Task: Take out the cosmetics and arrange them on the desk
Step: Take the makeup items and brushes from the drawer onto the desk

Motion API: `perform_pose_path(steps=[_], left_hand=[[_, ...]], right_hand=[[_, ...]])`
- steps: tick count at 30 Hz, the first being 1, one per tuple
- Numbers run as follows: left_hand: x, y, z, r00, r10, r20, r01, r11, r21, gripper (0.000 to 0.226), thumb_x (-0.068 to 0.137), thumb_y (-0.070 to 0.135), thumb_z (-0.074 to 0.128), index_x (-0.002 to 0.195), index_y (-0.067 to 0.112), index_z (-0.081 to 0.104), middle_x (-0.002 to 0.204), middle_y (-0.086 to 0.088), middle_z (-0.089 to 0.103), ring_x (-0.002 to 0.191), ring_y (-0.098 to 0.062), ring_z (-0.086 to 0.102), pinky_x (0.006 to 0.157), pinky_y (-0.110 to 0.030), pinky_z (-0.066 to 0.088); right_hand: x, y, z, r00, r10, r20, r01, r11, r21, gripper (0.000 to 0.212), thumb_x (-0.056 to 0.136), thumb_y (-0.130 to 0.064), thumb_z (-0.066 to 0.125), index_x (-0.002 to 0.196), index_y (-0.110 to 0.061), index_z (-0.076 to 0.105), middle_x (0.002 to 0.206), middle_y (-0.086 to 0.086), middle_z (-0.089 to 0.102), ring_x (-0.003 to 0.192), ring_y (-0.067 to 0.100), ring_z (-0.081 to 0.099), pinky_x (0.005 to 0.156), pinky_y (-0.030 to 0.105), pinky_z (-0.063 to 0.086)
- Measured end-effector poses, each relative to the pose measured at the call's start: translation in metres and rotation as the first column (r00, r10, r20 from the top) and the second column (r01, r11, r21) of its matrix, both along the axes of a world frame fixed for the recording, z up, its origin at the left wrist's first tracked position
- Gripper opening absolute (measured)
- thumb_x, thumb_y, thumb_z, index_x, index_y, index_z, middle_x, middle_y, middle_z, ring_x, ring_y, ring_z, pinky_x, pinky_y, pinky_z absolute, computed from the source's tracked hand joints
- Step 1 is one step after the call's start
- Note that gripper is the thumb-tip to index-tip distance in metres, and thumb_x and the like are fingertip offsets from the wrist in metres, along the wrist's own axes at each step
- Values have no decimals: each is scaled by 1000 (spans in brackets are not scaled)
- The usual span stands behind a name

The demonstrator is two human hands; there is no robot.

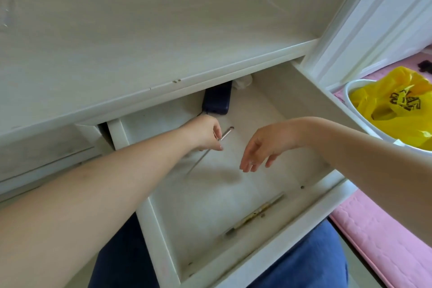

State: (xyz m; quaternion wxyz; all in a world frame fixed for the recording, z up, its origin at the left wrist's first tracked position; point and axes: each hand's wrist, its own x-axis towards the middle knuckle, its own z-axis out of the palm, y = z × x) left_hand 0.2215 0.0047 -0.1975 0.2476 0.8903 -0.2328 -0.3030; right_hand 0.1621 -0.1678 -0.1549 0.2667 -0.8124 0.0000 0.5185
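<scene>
Fingertips of your left hand (207, 133) pinched a thin silver pencil (226, 134) inside the open drawer (292, 110); your right hand (261, 147) hung beside it, fingers loosely spread, holding nothing. So light a pinch risked dropping it. 1 pen (254, 214) lay along the drawer's front, easily overlooked.

A white bin (350, 98) stands at the right, just beside the furniture, lined with a yellow plastic bag (392, 105) bearing black print. Pink quilted matting (374, 236) covers the floor under it. Blue trousers (304, 262) show at the bottom edge. A small dark object (424, 66) lies on the pink surface farther back.
</scene>
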Motion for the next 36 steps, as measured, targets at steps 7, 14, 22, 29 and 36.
perform_pose_path(steps=[7, 14, 22, 29, 36], left_hand=[[-4, 2, -14, 990, -124, 63, 106, 965, 238, 23, 75, 23, 76, 93, 15, 62, 100, -4, 68, 92, -24, 65, 77, -33, 52], [-2, 2, -22, 970, -197, 142, 147, 941, 305, 21, 76, 5, 57, 91, 18, 52, 85, -5, 52, 74, -25, 46, 61, -28, 39], [-9, 1, -18, 938, -292, 188, 218, 917, 334, 34, 80, 7, 55, 112, 9, 44, 97, -8, 61, 86, -26, 57, 61, -33, 41], [-11, -1, -20, 901, -382, 205, 271, 866, 420, 32, 80, 9, 57, 110, 9, 46, 102, -8, 57, 91, -27, 57, 61, -32, 39], [-17, -6, -22, 863, -439, 249, 280, 826, 488, 16, 80, 0, 49, 88, 11, 41, 70, -1, 40, 60, -19, 42, 46, -27, 28]], right_hand=[[-2, 8, -14, 961, 195, -194, -215, 973, -87, 27, 95, -13, 46, 113, -24, 64, 114, -10, 66, 111, 6, 61, 95, 27, 48], [-14, 13, -33, 899, 322, -299, -373, 918, -132, 31, 95, -13, 49, 124, -18, 58, 120, -5, 65, 106, 6, 62, 93, 24, 47], [-19, 18, -44, 873, 421, -248, -468, 866, -176, 31, 87, -18, 64, 117, -21, 64, 106, -8, 65, 102, 10, 60, 88, 21, 47], [-21, 12, -49, 876, 417, -242, -464, 866, -188, 25, 86, -20, 65, 112, -20, 66, 91, -8, 61, 87, 10, 58, 77, 19, 48], [-16, 3, -46, 901, 347, -262, -390, 911, -136, 13, 87, -12, 64, 96, -21, 62, 87, -8, 63, 75, 5, 58, 72, 22, 50]])
